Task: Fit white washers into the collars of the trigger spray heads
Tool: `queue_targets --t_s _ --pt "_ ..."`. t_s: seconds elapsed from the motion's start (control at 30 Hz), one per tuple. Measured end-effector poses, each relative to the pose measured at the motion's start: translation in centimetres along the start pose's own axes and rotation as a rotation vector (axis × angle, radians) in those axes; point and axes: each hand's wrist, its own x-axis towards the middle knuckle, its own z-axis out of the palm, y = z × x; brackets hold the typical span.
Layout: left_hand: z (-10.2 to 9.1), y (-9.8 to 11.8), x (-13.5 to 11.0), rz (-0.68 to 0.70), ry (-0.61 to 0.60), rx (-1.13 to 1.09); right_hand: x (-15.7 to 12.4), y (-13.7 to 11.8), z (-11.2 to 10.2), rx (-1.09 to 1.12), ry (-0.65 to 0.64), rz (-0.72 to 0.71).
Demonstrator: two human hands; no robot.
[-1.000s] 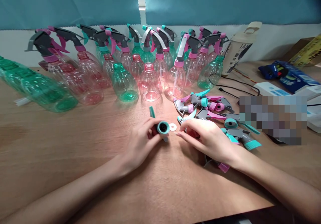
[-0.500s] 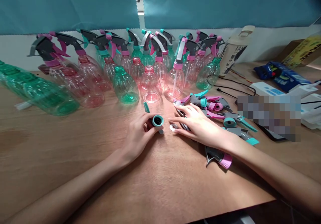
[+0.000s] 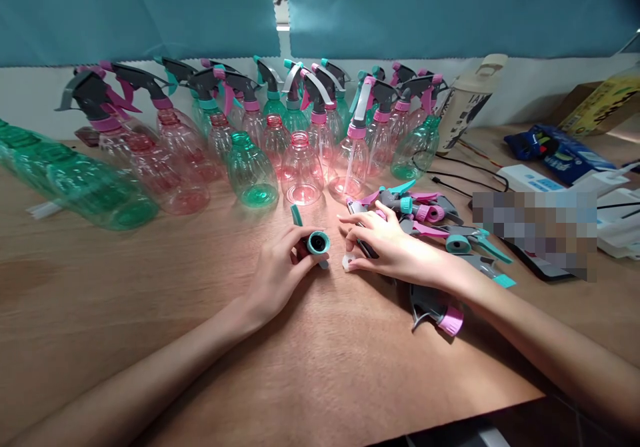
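My left hand (image 3: 280, 267) is closed round a spray trigger head (image 3: 315, 242). Its teal screw collar points at me and its teal lever sticks up behind my fingers. My right hand (image 3: 385, 243) rests on the table just to the right, thumb and forefinger pinching a small white washer (image 3: 346, 263) at the table surface. Behind my right hand lies a heap of loose trigger heads (image 3: 440, 223) in grey, pink and teal.
Rows of pink and green plastic bottles (image 3: 300, 167), some with trigger heads, stand across the back of the wooden table (image 3: 150, 313). Green bottles (image 3: 75, 180) lie at the left. A tall white bottle (image 3: 467, 103), cables, a power strip (image 3: 535, 179) and boxes sit at the right.
My right hand slid forward to the flat washer on the table and closed its fingertips on it. My left hand kept hold of the trigger head, barely moving.
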Motion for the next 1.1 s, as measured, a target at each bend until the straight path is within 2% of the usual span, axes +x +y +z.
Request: queue_targets --t_s 0.17,0.33,0.5,0.7,0.83,0.93,1.1 --pt "0.0 0.1 0.1 -0.004 -0.001 -0.009 -0.1 -0.8 -0.2 0.115 0.031 -0.042" --pt "0.0 0.3 0.1 -0.011 0.001 -0.012 -0.4 -1.2 -0.8 0.180 0.005 -0.005" --pt "-0.1 0.3 0.1 -0.010 -0.005 -0.012 -0.9 -1.1 -1.1 0.243 0.009 -0.028" --pt "0.0 0.2 0.0 -0.006 0.012 -0.011 -1.0 -1.1 -1.2 0.344 0.204 0.064" --pt "0.3 0.7 -0.3 0.011 0.017 0.007 -1.1 -1.2 -1.4 0.382 0.244 0.115" --pt "0.8 1.4 -0.6 0.068 -0.025 0.014 -1.3 -1.1 -1.4 0.399 0.254 0.144" --pt "1.8 1.9 -0.1 0.149 -0.042 0.030 -1.6 -0.6 -1.3 0.621 0.314 0.179"
